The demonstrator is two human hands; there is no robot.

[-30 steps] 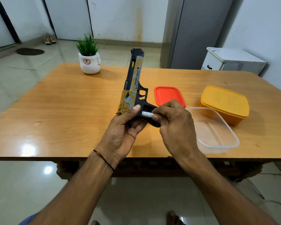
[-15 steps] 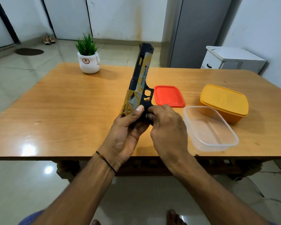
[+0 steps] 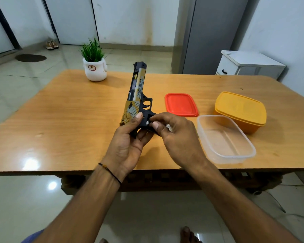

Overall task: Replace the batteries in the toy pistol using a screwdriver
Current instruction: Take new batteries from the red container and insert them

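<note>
Wooden table [image 3: 60, 120], tiled floor behind. Toy pistol [image 3: 136, 100] held above table centre, left hand [image 3: 128, 142] clamped around grip, barrel pointing away and up, long axis near upright. Right hand [image 3: 175, 135] pinching small white battery [image 3: 168, 127] at grip base. Clear plastic container [image 3: 225, 139] just right, nothing inside; red lid [image 3: 181, 104] beyond it; yellow lidded container [image 3: 239, 111] closed, contents hidden. Potted plant [image 3: 94, 65] at far edge.

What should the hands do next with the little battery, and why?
Probably push the battery fully into the grip of the pistol: its white tip shows there at the right hand fingertips, while the left hand holds the pistol.
</note>
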